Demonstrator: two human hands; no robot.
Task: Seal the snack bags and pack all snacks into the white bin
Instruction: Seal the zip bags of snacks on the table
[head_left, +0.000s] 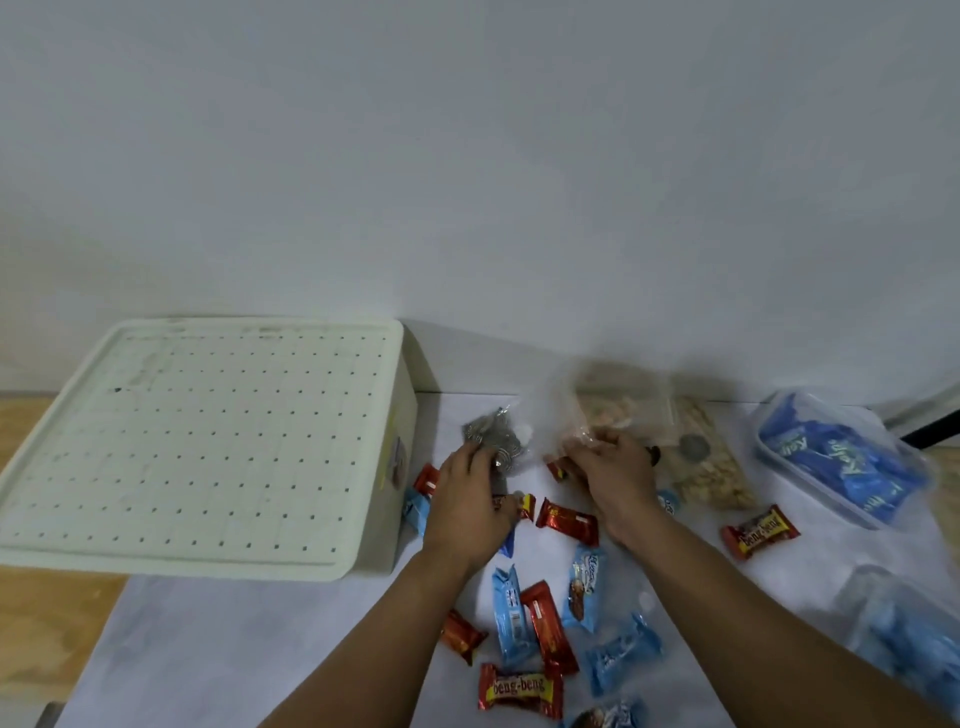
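The white bin (400, 415) stands at the left with its perforated lid (208, 441) closed on top. My left hand (467, 504) rests on a clear bag of silver-wrapped sweets (498, 436) just right of the bin. My right hand (613, 478) grips the lower edge of a clear bag of pale snacks (608, 405), which is lifted and blurred. Another clear bag of pale crackers (706, 462) lies flat behind it. Red bars (566, 519) and blue wrapped wafers (509, 613) lie scattered in front of my hands.
A clear plastic box of blue packets (841, 457) sits at the far right, and another clear container of blue packets (904, 634) at the right edge. A white cloth (234, 654) covers the wooden table (47, 623). A wall rises close behind.
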